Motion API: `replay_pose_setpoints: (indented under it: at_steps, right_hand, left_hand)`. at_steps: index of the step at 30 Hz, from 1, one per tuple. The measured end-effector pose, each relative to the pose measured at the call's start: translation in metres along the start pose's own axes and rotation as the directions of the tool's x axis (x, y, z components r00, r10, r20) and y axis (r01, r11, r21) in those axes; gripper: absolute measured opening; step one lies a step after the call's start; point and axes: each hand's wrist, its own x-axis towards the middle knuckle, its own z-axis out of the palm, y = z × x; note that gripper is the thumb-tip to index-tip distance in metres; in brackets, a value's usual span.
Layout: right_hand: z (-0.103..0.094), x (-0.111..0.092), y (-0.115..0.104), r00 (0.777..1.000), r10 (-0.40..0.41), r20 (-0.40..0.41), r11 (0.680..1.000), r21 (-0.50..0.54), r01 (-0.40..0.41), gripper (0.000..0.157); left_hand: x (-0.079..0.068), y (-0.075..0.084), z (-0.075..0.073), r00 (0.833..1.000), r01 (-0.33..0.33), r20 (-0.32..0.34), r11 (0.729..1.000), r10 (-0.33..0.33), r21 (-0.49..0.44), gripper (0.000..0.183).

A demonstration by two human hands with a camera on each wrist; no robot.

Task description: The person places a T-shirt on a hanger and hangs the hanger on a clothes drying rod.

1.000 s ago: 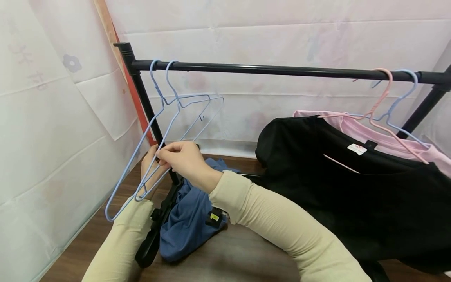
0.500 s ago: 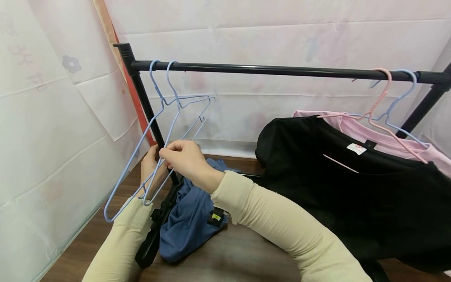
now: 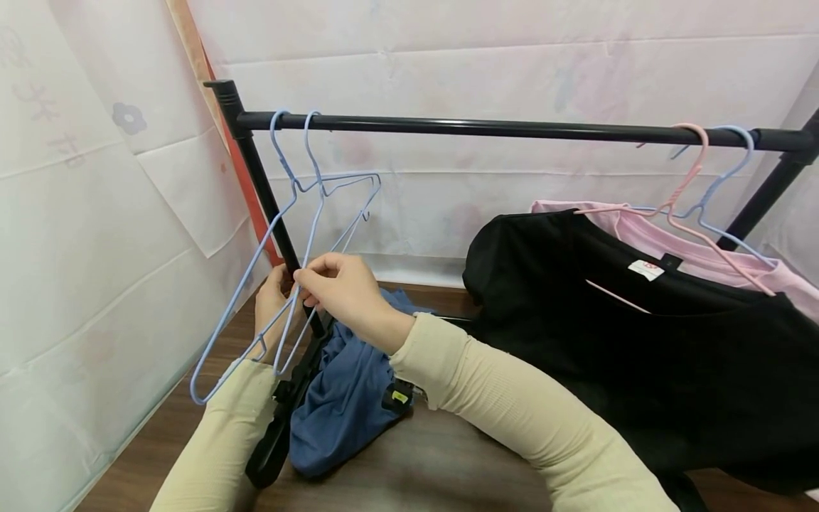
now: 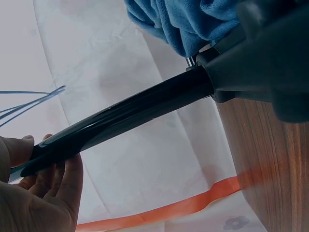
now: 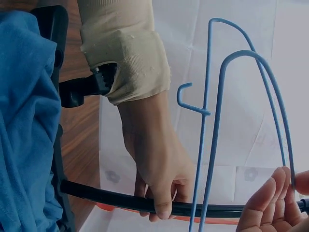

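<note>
My left hand (image 3: 269, 316) grips the black upright post (image 4: 130, 118) at the left of the rack, its thumb and fingers around the tube in the left wrist view. In front of it, my right hand (image 3: 348, 295) pinches the sloping arm of a blue wire hanger (image 3: 313, 231) between thumb and fingertips. That hanger's hook sits over the black rail (image 3: 486, 129). Just left of it hangs a second blue hanger (image 3: 238, 284), with no garment on it. In the right wrist view, two blue hanger ends cross in front of the left hand (image 5: 164, 164).
A crumpled blue cloth (image 3: 345, 405) lies by the rack's black foot (image 3: 271, 444) on the wooden tabletop (image 3: 473, 455). At the right, a black garment (image 3: 614, 355) hangs on a pink hanger (image 3: 687, 178), before a pink garment (image 3: 793, 288) on a blue hanger (image 3: 729, 174).
My right hand has shifted slightly right with the hanger it pinches. That hanger's near end has swung right and its far end left. My left hand stays on the post.
</note>
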Motion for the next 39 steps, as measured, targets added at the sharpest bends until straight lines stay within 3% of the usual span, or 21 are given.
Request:
replay_pose_setpoints:
  at_steps: [8, 17, 22, 29, 39]
  right_hand:
    - [-0.010, -0.001, -0.005, 1.000, -0.028, 0.005, 0.999, 0.020, 0.028, 0.013]
    - [-0.023, -0.006, -0.013, 0.997, -0.076, 0.001, 0.997, -0.002, 0.076, 0.013]
    - [-0.035, -0.013, -0.020, 0.992, -0.129, 0.012, 0.990, -0.051, 0.129, 0.015]
    - [-0.053, -0.027, -0.026, 0.990, -0.141, 0.006, 0.986, -0.094, 0.141, 0.014]
    - [-0.079, -0.050, -0.020, 0.984, -0.176, 0.042, 0.975, -0.134, 0.180, 0.012]
  left_hand:
    - [0.001, 0.004, -0.001, 0.998, 0.054, 0.017, 0.998, -0.053, -0.037, 0.042]
    - [0.000, 0.008, 0.002, 0.999, 0.041, -0.026, 0.999, -0.041, -0.031, 0.035]
    - [0.000, 0.007, 0.003, 0.999, 0.017, -0.039, 0.999, -0.018, -0.040, 0.033]
    - [-0.002, 0.006, 0.002, 0.999, 0.025, -0.028, 1.000, -0.025, -0.018, 0.038]
    - [-0.003, 0.008, 0.002, 0.999, 0.022, -0.022, 0.999, -0.023, -0.025, 0.038]
